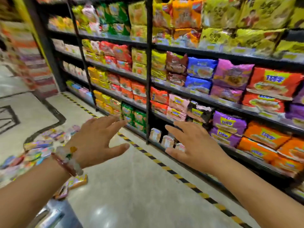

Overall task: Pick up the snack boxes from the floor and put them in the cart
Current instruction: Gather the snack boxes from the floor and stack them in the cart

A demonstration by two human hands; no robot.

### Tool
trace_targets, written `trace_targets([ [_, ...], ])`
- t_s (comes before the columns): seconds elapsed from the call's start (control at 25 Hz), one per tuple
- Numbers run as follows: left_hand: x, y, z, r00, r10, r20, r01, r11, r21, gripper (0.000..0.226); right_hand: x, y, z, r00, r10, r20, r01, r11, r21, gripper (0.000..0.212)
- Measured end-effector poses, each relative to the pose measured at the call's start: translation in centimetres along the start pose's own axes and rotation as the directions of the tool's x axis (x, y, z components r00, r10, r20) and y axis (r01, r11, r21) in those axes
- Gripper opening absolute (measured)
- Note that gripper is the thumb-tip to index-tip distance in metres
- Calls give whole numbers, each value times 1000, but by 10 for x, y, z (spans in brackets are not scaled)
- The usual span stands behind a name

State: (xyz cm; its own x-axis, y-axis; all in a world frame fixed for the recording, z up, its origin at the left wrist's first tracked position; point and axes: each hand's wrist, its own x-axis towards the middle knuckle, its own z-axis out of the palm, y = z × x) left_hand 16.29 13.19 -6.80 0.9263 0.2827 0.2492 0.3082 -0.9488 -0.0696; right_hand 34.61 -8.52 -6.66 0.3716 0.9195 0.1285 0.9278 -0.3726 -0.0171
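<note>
Both hands out in front, empty. Left hand (97,139): palm down, fingers spread and straight, gripping nothing; pale bead bracelet and reddish band (69,160) on its wrist. Right hand (194,142): same pose, fingers straight and splayed, nothing in it, held in front of the bottom tier of the black metal shelving unit (148,79).

Small colourful cardboard snack boxes (39,145) lie scattered on the glossy pale tiled floor (131,186) to the left of and below the left hand, a loose pile running from beyond the fingertips back past the wrist. One orange box (79,181) sits just under the left forearm. Neither hand touches any of them.

Yellow-black striped floor tape (164,167) runs between the hands, along the shelf base. Shelves ahead and to the right of the right hand are packed with noodle packets (269,83). Shiny metal edge (49,214) below the left forearm; blurred, can't tell what it is.
</note>
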Motion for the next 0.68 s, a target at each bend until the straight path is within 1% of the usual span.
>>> trace_targets([
  [0.08, 5, -27, 10, 999, -51, -9, 51, 999, 5, 88, 42, -1, 10, 997, -69, 27, 68, 997, 26, 99],
  [0.2, 25, -63, 25, 984, -169, -61, 173, 983, 68, 85, 109, 7, 24, 983, -180, 29, 179, 983, 40, 102],
  [0.36, 74, -108, 39, 955, -282, -86, 289, 953, 89, 81, 207, 29, 32, 958, -284, 31, 282, 958, 45, 91],
  [0.44, 97, -132, 46, 942, -321, -96, 328, 942, 73, 79, 252, 37, 35, 947, -320, 37, 319, 947, 46, 89],
  [0.52, 116, -155, 56, 924, -364, -116, 372, 926, 61, 81, 294, 46, 38, 936, -349, 42, 347, 937, 46, 87],
  [0.68, 146, -200, 76, 895, -430, -116, 439, 895, 75, 86, 372, 51, 51, 912, -407, 55, 404, 913, 54, 76],
])
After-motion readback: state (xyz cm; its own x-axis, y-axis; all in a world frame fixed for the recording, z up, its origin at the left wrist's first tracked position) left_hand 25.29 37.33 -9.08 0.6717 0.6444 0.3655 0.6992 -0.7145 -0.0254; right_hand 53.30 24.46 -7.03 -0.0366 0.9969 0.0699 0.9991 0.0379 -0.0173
